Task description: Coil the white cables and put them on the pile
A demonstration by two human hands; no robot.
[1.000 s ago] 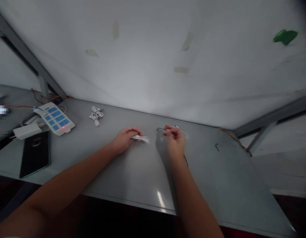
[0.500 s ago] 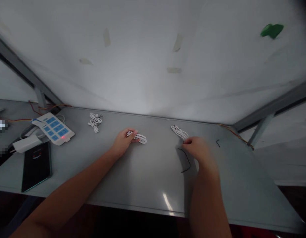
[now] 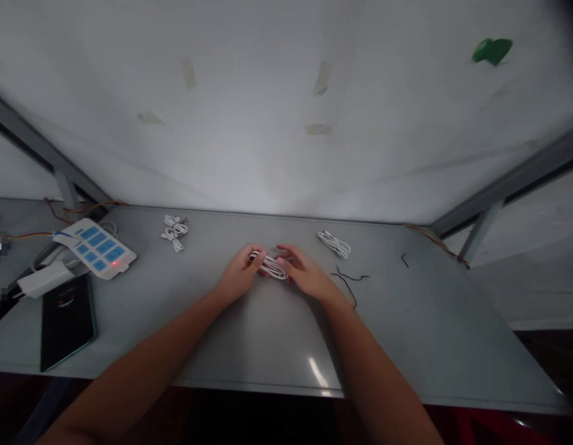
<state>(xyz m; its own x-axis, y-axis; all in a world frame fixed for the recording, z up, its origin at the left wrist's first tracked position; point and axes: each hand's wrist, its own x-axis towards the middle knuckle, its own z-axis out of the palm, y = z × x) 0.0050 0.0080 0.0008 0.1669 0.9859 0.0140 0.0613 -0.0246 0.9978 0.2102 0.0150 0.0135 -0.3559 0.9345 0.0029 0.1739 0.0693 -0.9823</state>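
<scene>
You are holding a coiled white cable above the grey metal table, left hand and right hand half-curled, fingertips on its ends; its loose loops seem to call for tightening next.

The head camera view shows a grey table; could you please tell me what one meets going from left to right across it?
White power strip with blue switches → small bundled white cables → left hand → coiled white cable between the hands → right hand → looser white cable coil → thin black wire → short black wire piece
</scene>
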